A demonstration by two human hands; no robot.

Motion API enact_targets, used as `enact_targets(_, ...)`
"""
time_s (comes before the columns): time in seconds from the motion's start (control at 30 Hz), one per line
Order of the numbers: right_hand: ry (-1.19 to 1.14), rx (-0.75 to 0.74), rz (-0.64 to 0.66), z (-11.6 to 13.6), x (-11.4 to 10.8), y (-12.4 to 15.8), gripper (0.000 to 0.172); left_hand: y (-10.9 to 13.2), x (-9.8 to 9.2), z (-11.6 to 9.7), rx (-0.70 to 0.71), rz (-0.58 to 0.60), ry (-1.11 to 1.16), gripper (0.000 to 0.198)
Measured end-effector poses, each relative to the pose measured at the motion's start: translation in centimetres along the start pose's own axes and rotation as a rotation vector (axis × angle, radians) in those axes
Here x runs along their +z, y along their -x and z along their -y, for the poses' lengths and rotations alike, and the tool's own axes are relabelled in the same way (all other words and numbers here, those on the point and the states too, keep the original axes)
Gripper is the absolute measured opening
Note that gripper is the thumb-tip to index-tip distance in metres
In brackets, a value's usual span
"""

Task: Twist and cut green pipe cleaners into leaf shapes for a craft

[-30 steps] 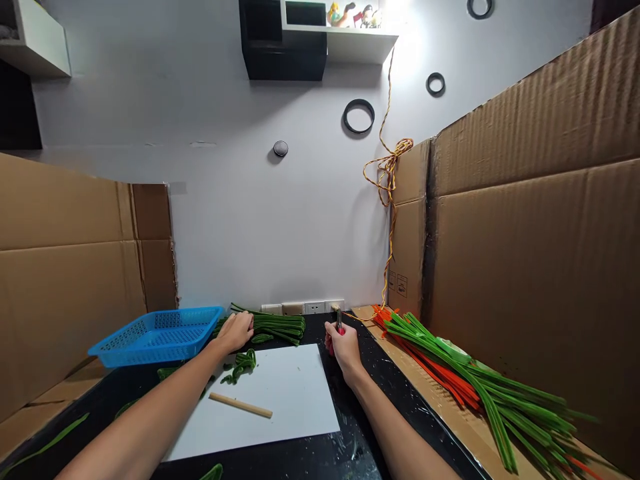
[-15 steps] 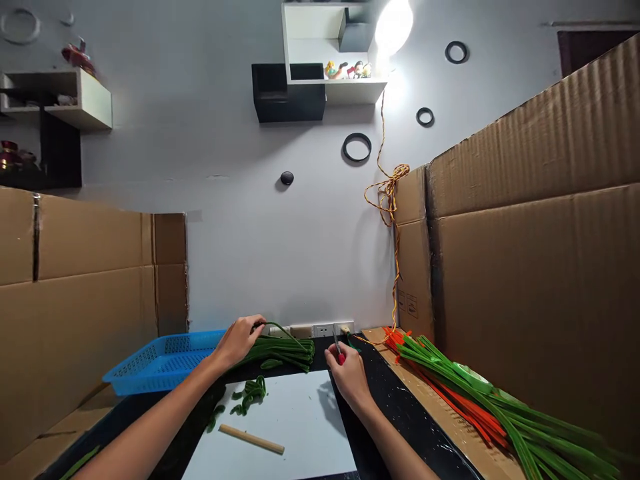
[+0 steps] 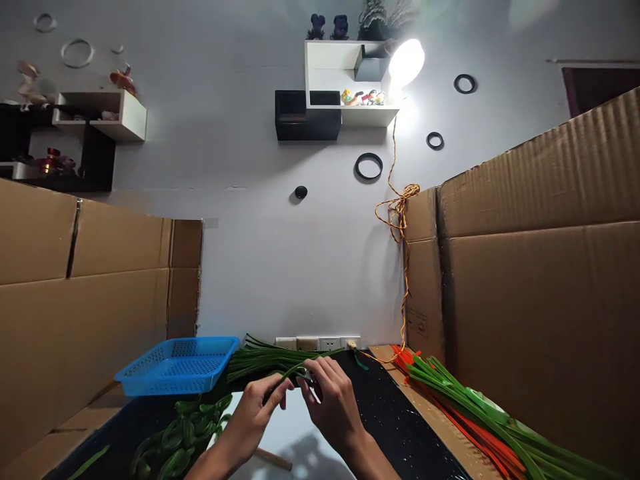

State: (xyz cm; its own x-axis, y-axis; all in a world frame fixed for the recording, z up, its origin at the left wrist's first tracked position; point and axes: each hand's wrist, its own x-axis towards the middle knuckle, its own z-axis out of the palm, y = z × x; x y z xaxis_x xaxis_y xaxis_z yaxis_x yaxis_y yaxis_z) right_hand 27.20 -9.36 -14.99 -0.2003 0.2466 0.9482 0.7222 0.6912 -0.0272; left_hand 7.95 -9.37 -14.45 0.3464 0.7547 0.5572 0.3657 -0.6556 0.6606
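Note:
My left hand is closed in a pinch on a single green pipe cleaner, whose far end runs back toward a bundle of green pipe cleaners lying on the black table by the wall. My right hand is closed around a small metal-tipped cutting tool. The tool's tip sits right at the pipe cleaner, between my two hands. Both hands hover above a white sheet of paper.
A blue plastic basket stands at the left. Several bent green pieces lie in front of it. A wooden stick pokes out under my left hand. Long green and orange pipe cleaners lie along the right cardboard wall. Wall sockets sit behind.
My left hand pulled one green pipe cleaner off the bundle and brought it toward me. My right hand moved left with the tool to meet it. The camera tilted up.

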Motion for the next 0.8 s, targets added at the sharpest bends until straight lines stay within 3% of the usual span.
enact_targets(0.1, 0.001, -0.08, 0.023, 0.3, -0.1, 0.0, 0.019, 0.6, 0.6, 0.1, 0.005, 0.034, -0.012, 0.053)
enact_targets(0.27, 0.011, -0.063, 0.064, 0.5, 0.1, 0.1, 0.011, 1.2, 1.2, -0.5, -0.019, 0.06, -0.001, 0.051)
enact_targets(0.4, -0.079, 0.079, 0.066, 0.4, -0.1, -0.2, 0.012, 1.3, 1.0, -0.3, -0.073, 0.033, 0.156, 0.049)
enact_targets(0.57, -0.347, 0.282, 0.05, 0.6, -0.5, -0.7, 0.017, 1.2, 0.2, 1.3, -0.034, -0.013, 0.176, 0.078)
enact_targets(0.67, -0.578, 0.424, 0.078, 1.0, -0.5, -1.0, 0.022, 1.2, -0.4, 1.9, 0.021, 0.025, 0.128, 0.093)
enact_targets(0.8, -0.814, 0.558, 0.098, 1.3, -0.5, -1.5, 0.03, 1.3, -1.0, 2.6, -0.029, 0.12, 0.133, 0.099)
